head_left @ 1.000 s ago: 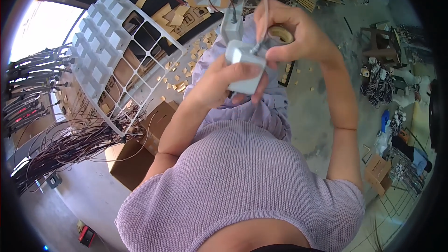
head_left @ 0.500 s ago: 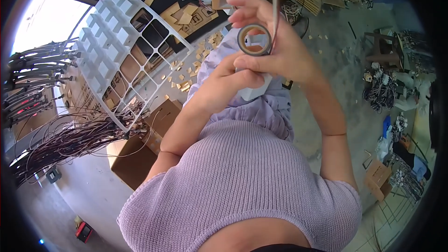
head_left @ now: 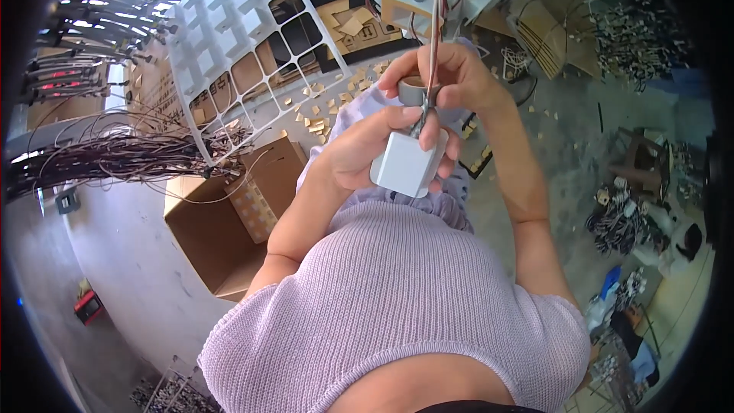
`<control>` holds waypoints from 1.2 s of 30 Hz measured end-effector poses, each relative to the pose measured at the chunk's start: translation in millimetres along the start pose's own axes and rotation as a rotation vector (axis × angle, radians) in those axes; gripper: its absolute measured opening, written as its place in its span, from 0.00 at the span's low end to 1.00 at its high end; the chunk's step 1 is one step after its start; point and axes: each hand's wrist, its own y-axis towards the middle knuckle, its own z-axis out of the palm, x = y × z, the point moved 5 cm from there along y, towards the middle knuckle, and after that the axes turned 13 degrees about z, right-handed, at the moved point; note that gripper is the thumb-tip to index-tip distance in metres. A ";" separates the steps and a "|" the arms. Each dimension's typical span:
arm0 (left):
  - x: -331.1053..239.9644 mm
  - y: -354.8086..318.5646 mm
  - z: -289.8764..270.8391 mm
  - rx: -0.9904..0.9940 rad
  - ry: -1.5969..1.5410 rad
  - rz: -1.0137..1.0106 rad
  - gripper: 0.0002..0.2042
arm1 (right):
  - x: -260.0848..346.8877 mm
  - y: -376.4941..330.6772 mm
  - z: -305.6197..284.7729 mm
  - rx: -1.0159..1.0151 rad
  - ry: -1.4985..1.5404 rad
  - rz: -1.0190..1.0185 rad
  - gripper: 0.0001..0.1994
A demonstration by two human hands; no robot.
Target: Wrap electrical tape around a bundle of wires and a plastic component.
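I'm clenching my left hand (head_left: 359,157) round the grey box (head_left: 405,164), steadying it, while my right hand (head_left: 451,80) is pinching its wires (head_left: 436,23) and tape roll (head_left: 417,90).

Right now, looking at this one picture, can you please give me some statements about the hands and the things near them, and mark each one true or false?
1. The left hand holds a small white box with rounded corners. True.
2. The right hand holds a roll of tape, with wires running up from it. True.
3. The open cardboard box stands at the person's right. False: it stands at the person's left, on the floor.
4. The white grid rack lies on the person's lap. False: it stands off to the upper left, beside bundles of dark cables.
5. Small pieces of cardboard are scattered on the floor near the rack. True.
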 end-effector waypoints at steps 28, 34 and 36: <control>-66.8 -8.1 18.4 0.212 2.018 0.930 0.07 | 49.3 -41.0 101.2 -0.956 -1.317 0.192 0.08; -59.5 -15.3 45.2 0.553 2.177 1.480 0.12 | 41.8 -60.3 113.5 -0.904 -0.086 0.479 0.12; -51.2 -13.6 49.5 0.512 2.189 1.498 0.12 | 44.6 -77.8 119.9 -0.870 0.198 0.568 0.12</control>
